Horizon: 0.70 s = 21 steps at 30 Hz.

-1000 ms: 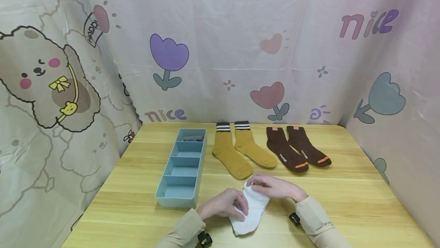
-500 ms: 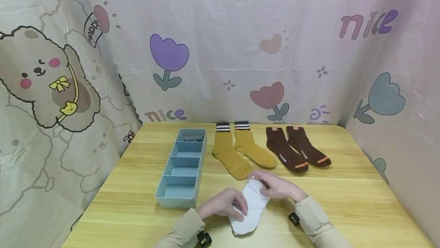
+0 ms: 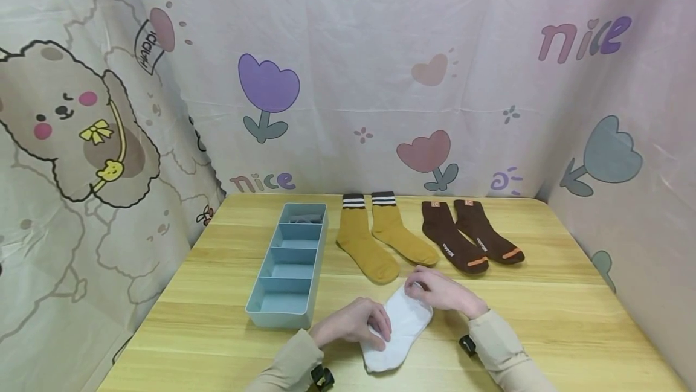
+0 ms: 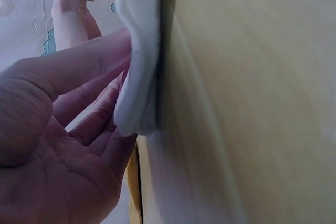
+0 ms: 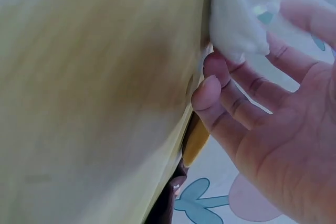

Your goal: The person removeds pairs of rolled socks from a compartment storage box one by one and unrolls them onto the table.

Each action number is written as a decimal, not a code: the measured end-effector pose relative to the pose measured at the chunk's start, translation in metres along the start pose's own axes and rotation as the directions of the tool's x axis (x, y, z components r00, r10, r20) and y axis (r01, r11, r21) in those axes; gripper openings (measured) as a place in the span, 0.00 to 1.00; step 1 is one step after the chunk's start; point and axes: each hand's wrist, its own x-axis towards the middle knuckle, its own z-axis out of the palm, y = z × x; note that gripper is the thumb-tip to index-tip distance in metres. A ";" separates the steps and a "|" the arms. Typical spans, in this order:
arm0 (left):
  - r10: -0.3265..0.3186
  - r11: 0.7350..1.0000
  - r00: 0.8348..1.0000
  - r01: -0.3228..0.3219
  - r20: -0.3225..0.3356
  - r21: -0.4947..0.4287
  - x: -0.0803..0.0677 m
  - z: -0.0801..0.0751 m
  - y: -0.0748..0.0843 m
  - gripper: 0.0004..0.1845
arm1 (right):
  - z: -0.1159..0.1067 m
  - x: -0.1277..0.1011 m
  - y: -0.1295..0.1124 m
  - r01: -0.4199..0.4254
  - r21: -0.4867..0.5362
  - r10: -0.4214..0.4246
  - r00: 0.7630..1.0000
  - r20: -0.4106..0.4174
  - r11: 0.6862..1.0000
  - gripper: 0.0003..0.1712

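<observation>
A white sock [image 3: 403, 327] lies slantwise on the table near me, with several layers showing at its edge in the left wrist view; whether it is one sock or a stacked pair I cannot tell. My left hand [image 3: 354, 321] rests its thumb and fingertips on the near part of the sock [image 4: 137, 61]. At the far end, my right hand [image 3: 441, 291] touches the sock's edge with loosely bent fingers. The right wrist view has its thumb [image 5: 310, 17] blurred beside the white fabric [image 5: 236, 19], with a small gap showing between them.
To the left stands a blue-grey tray [image 3: 313, 295] with several compartments; a grey folded item [image 3: 306, 218] lies in the farthest one. Beyond the hands lie two mustard socks [image 3: 363, 247] and two brown socks [image 3: 448, 238]. A printed curtain [image 3: 348, 78] hangs behind the table.
My right hand has shifted right along the sock's far end, uncovering more of it. That end of the sock now lies farther right and flatter. The left hand has stayed almost still.
</observation>
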 end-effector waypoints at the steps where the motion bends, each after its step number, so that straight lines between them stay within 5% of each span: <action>1: 0.001 1.000 1.000 -0.001 -0.001 0.009 0.000 0.000 0.000 0.04 | 0.000 0.000 0.000 -0.006 -0.001 0.006 1.000 0.003 1.000 0.09; 13: 0.020 0.998 1.000 -0.020 0.005 0.057 -0.004 0.000 -0.002 0.05 | -0.007 -0.008 0.004 0.052 -0.038 -0.054 0.997 -0.061 0.998 0.15; 18: 0.009 0.998 1.000 -0.009 0.010 0.062 -0.005 -0.001 -0.001 0.06 | -0.009 -0.008 0.008 0.133 -0.046 -0.135 0.990 -0.036 0.990 0.19; 21: 0.008 0.997 1.000 -0.008 -0.006 0.080 -0.008 -0.001 -0.001 0.07 | -0.011 -0.009 0.010 0.108 -0.046 -0.109 0.994 -0.017 0.993 0.16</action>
